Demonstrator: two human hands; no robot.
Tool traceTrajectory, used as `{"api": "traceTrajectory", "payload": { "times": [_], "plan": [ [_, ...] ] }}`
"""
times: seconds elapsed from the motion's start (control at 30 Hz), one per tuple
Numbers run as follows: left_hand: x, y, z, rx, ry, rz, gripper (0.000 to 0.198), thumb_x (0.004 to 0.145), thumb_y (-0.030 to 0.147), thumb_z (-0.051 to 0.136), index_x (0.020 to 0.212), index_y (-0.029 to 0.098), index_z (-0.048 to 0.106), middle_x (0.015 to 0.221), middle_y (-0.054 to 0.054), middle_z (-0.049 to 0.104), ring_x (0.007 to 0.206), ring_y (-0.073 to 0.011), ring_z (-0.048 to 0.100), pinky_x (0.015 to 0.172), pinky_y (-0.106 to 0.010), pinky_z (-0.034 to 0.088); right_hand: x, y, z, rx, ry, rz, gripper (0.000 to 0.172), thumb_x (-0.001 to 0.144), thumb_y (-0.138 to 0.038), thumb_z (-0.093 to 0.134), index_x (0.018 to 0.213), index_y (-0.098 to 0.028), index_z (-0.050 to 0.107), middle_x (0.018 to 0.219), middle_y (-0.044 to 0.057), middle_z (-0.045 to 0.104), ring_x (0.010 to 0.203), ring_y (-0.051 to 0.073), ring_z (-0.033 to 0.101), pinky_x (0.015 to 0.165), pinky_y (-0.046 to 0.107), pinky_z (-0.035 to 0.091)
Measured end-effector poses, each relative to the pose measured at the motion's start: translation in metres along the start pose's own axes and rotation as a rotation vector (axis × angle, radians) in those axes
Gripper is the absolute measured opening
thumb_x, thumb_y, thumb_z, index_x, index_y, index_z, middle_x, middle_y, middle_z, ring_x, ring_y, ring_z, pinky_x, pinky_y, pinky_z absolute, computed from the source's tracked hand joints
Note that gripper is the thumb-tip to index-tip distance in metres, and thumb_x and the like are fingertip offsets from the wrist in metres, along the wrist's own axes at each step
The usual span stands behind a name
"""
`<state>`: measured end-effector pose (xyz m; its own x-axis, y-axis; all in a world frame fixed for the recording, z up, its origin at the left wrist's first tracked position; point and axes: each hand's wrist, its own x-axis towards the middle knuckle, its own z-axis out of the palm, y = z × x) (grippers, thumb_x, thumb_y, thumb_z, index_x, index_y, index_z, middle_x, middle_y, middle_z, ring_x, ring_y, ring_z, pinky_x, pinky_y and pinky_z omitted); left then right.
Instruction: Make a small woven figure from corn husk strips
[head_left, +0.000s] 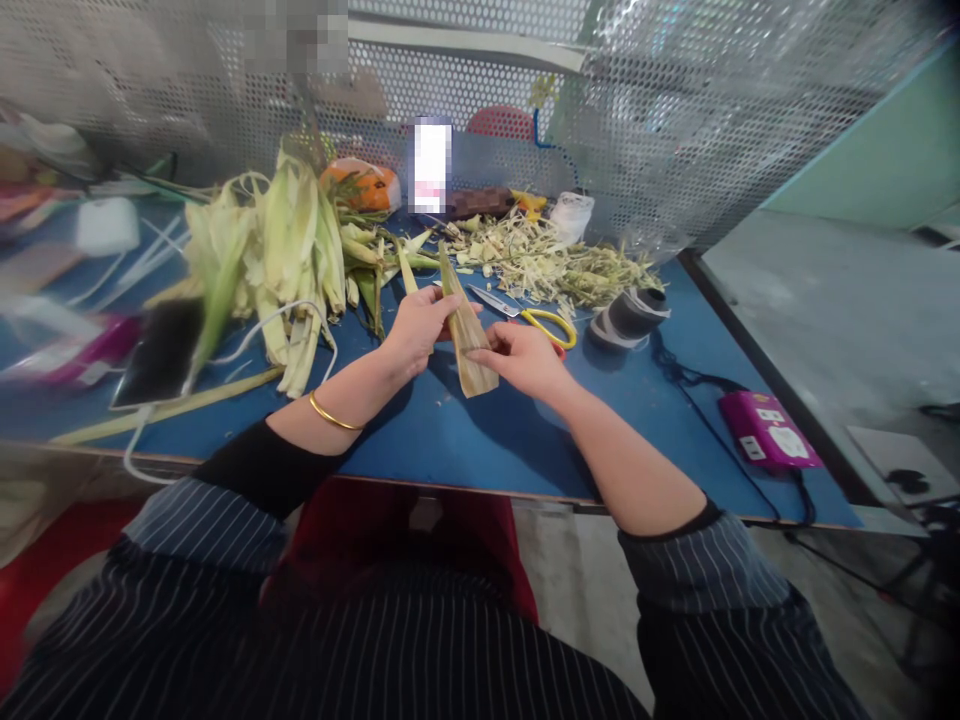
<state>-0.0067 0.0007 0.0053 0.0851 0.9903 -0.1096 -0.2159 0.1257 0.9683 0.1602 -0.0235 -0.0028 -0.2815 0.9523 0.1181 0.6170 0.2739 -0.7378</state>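
A pale green-brown corn husk (466, 345) is held in the air above the blue table (420, 445), its narrow tip pointing away from me. My left hand (420, 325) pinches it along its left side, partway up. Lower down, my right hand (521, 358) grips its right edge near the wide end. Just beyond my right hand lie scissors (551, 325) with yellow handles, blades pointing left. Another narrow strip of husk (407, 270) shows behind my left hand. To the left spreads a large heap of husks (289, 240).
Shredded husk scraps (540, 260) lie along the back, near a lit phone (430, 165). A dark roll of tape (630, 318) and a purple box (770, 430) with cords are to the right. At left, a black phone (159, 350) has a white cable. Perforated metal mesh (480, 70) borders the back.
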Motion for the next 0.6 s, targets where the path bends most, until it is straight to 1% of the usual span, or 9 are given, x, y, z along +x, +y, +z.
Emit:
{"api": "traceTrajectory", "payload": {
  "times": [0.07,0.17,0.23,0.3,0.37,0.4,0.47,0.53,0.6],
  "plan": [
    [0.000,0.001,-0.001,0.003,-0.004,0.013,0.008,0.084,0.022,0.056,0.087,0.014,0.056,0.083,-0.007,0.072,0.068,-0.0138,0.066,0.066,-0.027,0.054,-0.001,0.001,0.003,0.052,-0.003,0.047,0.030,0.074,-0.041,0.065,0.061,-0.019,0.049,0.056,-0.004,0.048,0.052,0.010,0.041,0.051,0.025,0.034],
    [-0.002,0.002,-0.001,0.030,-0.020,0.045,0.015,0.083,0.029,0.060,0.088,0.015,0.058,0.084,-0.006,0.071,0.071,-0.0126,0.065,0.065,-0.024,0.053,0.001,0.006,0.002,0.231,0.031,0.121,0.026,0.075,-0.041,0.063,0.065,-0.020,0.050,0.054,-0.005,0.046,0.048,0.009,0.041,0.047,0.024,0.034],
    [-0.005,0.000,0.000,0.109,-0.084,0.046,0.021,0.076,0.030,0.068,0.088,0.016,0.060,0.086,-0.006,0.070,0.072,-0.0123,0.064,0.062,-0.022,0.051,0.002,0.009,0.002,0.290,0.130,0.101,0.027,0.076,-0.043,0.062,0.066,-0.020,0.050,0.056,-0.004,0.047,0.049,0.010,0.042,0.047,0.025,0.037],
    [-0.009,-0.003,0.003,0.210,-0.184,0.012,0.025,0.067,0.025,0.075,0.086,0.015,0.063,0.083,-0.005,0.069,0.070,-0.0122,0.062,0.058,-0.022,0.047,0.003,0.010,0.002,0.295,0.230,0.079,0.028,0.076,-0.042,0.062,0.065,-0.021,0.049,0.057,-0.004,0.047,0.051,0.010,0.043,0.048,0.025,0.039],
    [-0.012,-0.007,0.006,0.257,-0.259,-0.016,0.024,0.065,0.019,0.075,0.086,0.014,0.065,0.077,-0.004,0.068,0.064,-0.0108,0.059,0.054,-0.022,0.044,0.003,0.007,0.001,0.329,0.270,0.087,0.027,0.076,-0.042,0.062,0.065,-0.021,0.050,0.056,-0.004,0.048,0.050,0.010,0.044,0.048,0.025,0.040],
    [-0.013,-0.008,0.007,0.258,-0.269,-0.015,0.021,0.066,0.018,0.073,0.085,0.013,0.066,0.075,-0.004,0.067,0.061,-0.0097,0.057,0.053,-0.022,0.043,0.003,0.005,0.000,0.370,0.268,0.100,0.026,0.076,-0.042,0.063,0.066,-0.021,0.051,0.057,-0.003,0.049,0.050,0.010,0.045,0.048,0.026,0.041],
    [-0.012,-0.009,0.007,0.246,-0.235,0.022,0.016,0.069,0.018,0.070,0.083,0.013,0.067,0.073,-0.003,0.065,0.057,-0.0080,0.054,0.051,-0.021,0.041,0.002,0.001,-0.003,0.465,0.214,0.134,0.026,0.074,-0.044,0.066,0.071,-0.020,0.054,0.061,-0.002,0.054,0.052,0.010,0.049,0.049,0.026,0.044],
    [-0.010,-0.008,0.005,0.239,-0.152,0.061,0.012,0.070,0.019,0.069,0.079,0.014,0.066,0.073,-0.002,0.064,0.057,-0.0076,0.053,0.051,-0.021,0.040,0.000,-0.002,-0.007,0.524,0.126,0.172,0.029,0.069,-0.044,0.071,0.075,-0.020,0.056,0.066,-0.001,0.058,0.057,0.011,0.054,0.051,0.025,0.045],
    [-0.007,-0.007,0.003,0.231,-0.086,0.069,0.012,0.069,0.020,0.070,0.078,0.014,0.064,0.073,-0.002,0.064,0.059,-0.0081,0.054,0.051,-0.021,0.041,0.000,-0.004,-0.010,0.535,0.069,0.192,0.029,0.067,-0.042,0.073,0.074,-0.019,0.056,0.067,0.000,0.060,0.059,0.011,0.057,0.052,0.024,0.045]
  ]
}}
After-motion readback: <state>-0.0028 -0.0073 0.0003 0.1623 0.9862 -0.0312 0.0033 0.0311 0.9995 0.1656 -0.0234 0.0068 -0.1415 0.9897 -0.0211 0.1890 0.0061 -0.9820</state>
